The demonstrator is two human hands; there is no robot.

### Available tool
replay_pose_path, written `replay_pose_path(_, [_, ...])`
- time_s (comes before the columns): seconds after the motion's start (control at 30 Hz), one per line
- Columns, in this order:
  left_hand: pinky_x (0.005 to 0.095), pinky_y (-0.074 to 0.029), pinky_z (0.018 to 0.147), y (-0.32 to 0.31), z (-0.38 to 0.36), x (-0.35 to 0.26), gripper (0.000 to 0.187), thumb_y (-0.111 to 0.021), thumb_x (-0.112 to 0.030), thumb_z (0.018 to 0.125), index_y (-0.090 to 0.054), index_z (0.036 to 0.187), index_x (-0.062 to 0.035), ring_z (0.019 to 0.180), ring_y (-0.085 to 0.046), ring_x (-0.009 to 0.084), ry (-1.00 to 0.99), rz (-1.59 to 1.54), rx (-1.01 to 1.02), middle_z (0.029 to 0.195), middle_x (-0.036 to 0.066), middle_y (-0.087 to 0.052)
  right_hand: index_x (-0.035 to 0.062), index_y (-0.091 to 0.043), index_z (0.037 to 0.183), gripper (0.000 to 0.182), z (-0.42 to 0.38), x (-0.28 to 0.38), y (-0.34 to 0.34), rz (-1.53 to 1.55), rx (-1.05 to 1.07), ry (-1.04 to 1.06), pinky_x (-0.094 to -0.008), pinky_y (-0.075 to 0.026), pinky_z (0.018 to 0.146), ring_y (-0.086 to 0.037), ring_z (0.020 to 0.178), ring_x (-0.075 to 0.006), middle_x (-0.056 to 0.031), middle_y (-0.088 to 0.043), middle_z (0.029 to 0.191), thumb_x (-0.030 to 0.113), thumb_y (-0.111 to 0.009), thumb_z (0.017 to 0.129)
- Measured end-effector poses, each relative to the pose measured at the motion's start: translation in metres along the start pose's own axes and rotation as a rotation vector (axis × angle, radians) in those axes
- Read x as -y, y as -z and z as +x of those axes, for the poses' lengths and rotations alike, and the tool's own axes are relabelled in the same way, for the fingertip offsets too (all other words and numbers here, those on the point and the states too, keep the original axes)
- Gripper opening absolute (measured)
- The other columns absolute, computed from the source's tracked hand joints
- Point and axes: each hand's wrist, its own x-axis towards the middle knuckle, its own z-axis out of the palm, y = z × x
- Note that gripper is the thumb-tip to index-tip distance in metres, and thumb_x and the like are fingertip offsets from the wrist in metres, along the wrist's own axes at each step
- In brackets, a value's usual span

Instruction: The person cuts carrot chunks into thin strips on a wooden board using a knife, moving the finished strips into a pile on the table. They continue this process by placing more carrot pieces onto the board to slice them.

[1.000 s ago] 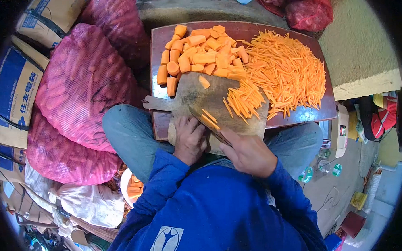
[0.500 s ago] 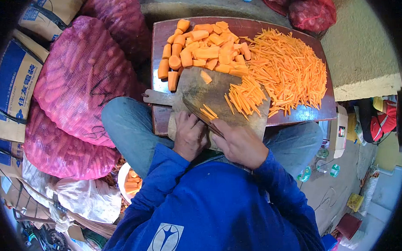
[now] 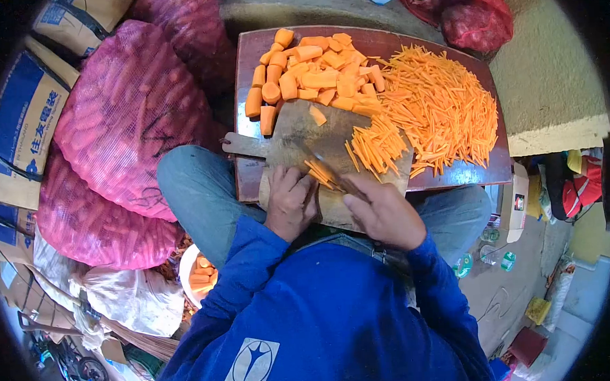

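Observation:
My right hand [image 3: 385, 211] is closed round the handle of a knife [image 3: 338, 178], whose blurred blade slants up and left over the round wooden board [image 3: 296, 134]. My left hand [image 3: 291, 203] lies on the board's lower left with its fingers curled; whatever they press on is hidden. Some cut carrot strips [image 3: 320, 172] lie by the blade. A small heap of carrot sticks [image 3: 377, 146] sits at the board's right side, and one carrot slice [image 3: 317, 115] lies near its top.
Carrot chunks [image 3: 321, 76] and a large pile of carrot strips [image 3: 443, 112] cover the table [image 3: 246, 51] beyond the board. Red mesh sacks [image 3: 124, 116] stand at left. A white bucket [image 3: 189, 265] with carrot pieces sits below them.
My right hand and the knife have moved right, and the blade has swung away from my left hand. More strips show beside the blade. The whole view has shifted slightly.

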Motion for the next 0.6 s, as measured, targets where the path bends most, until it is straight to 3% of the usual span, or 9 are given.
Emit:
replay_pose_path(0.07, [0.0481, -0.049, 0.079, 0.001, 0.001, 0.002, 0.026, -0.082, 0.002, 0.075, -0.075, 0.101, -0.0012, 0.091, -0.059, 0.0396, 0.015, -0.005, -0.018, 0.094, 0.016, -0.063, 0.0012, -0.062, 0.134, 0.036, -0.007, -0.001, 0.004, 0.034, -0.025, -0.018, -0.0581, -0.058, 0.080, -0.071, 0.094, -0.0537, -0.0301, -0.074, 0.104, 0.022, -0.064, 0.105])
replay_pose_path(0.17, [0.0480, -0.048, 0.083, -0.001, 0.002, 0.003, 0.021, -0.078, 0.003, 0.076, -0.073, 0.097, 0.0008, 0.093, -0.058, 0.0379, 0.014, -0.035, -0.025, 0.096, 0.015, -0.062, 0.0026, -0.062, 0.136, 0.037, -0.014, -0.002, 0.000, 0.017, -0.024, 0.011, -0.0572, -0.058, 0.080, -0.071, 0.094, -0.0535, -0.0291, -0.074, 0.105, 0.023, -0.065, 0.105])
replay_pose_path(0.27, [0.0480, -0.047, 0.083, 0.002, 0.005, 0.000, 0.020, -0.078, 0.004, 0.075, -0.073, 0.095, 0.0012, 0.093, -0.058, 0.0376, -0.007, -0.018, -0.031, 0.094, 0.015, -0.061, 0.0030, -0.061, 0.135, 0.036, -0.016, 0.004, -0.011, 0.015, 0.043, -0.038, -0.0589, -0.057, 0.079, -0.071, 0.093, -0.0534, -0.0301, -0.074, 0.102, 0.023, -0.064, 0.105])
replay_pose_path(0.37, [0.0482, -0.047, 0.082, 0.002, 0.004, 0.000, 0.021, -0.078, 0.004, 0.074, -0.073, 0.095, 0.0013, 0.091, -0.058, 0.0378, -0.010, -0.016, -0.045, 0.093, 0.015, -0.060, 0.0025, -0.062, 0.135, 0.037, -0.015, 0.005, -0.016, -0.119, 0.049, -0.082, -0.0551, -0.056, 0.077, -0.071, 0.088, -0.0517, -0.0306, -0.072, 0.093, 0.019, -0.066, 0.103])
replay_pose_path(0.57, [0.0492, -0.046, 0.082, 0.002, 0.002, 0.002, 0.022, -0.078, 0.002, 0.074, -0.074, 0.096, 0.0007, 0.091, -0.057, 0.0388, 0.000, -0.013, -0.012, 0.094, 0.015, -0.061, 0.0049, -0.059, 0.138, 0.040, -0.016, 0.003, -0.021, -0.126, 0.031, -0.055, -0.0604, -0.056, 0.075, -0.071, 0.087, -0.0532, -0.0313, -0.072, 0.093, 0.022, -0.066, 0.103])
replay_pose_path(0.6, [0.0492, -0.046, 0.082, 0.003, 0.004, 0.000, 0.022, -0.078, 0.002, 0.074, -0.074, 0.096, 0.0007, 0.091, -0.057, 0.0388, -0.005, -0.012, -0.012, 0.094, 0.015, -0.061, 0.0036, -0.058, 0.132, 0.035, -0.015, 0.005, -0.025, -0.128, 0.029, -0.034, -0.0616, -0.056, 0.074, -0.071, 0.085, -0.0530, -0.0313, -0.072, 0.090, 0.024, -0.065, 0.104])
